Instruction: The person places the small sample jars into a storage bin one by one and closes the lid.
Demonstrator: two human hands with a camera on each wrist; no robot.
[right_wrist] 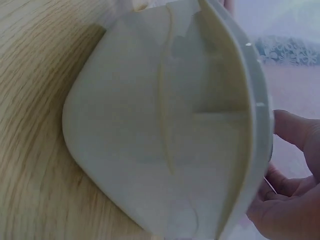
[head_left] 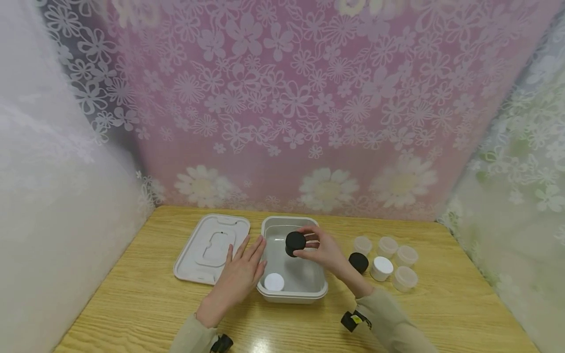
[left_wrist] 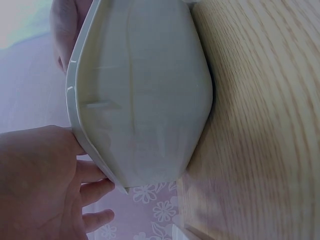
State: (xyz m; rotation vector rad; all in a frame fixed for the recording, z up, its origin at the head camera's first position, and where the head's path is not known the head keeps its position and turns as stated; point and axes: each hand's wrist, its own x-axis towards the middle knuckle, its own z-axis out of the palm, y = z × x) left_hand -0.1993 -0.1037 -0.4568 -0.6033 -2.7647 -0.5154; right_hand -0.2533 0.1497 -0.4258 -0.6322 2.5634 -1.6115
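Over the white plastic box my right hand pinches a small black-lidded jar between thumb and fingers. Inside the box, at the near left corner, sits a white-lidded jar. My left hand lies with its fingers extended along the box's left rim; in the left wrist view the fingertips are right at that rim. In the right wrist view, the box's wall fills the middle and hides the jar, while the right hand shows beyond the rim.
A white box lid lies flat on the wooden table to the left. Right of the box stand a black-lidded jar, a white-lidded jar and several clear-lidded jars. A floral curtain hangs behind the table.
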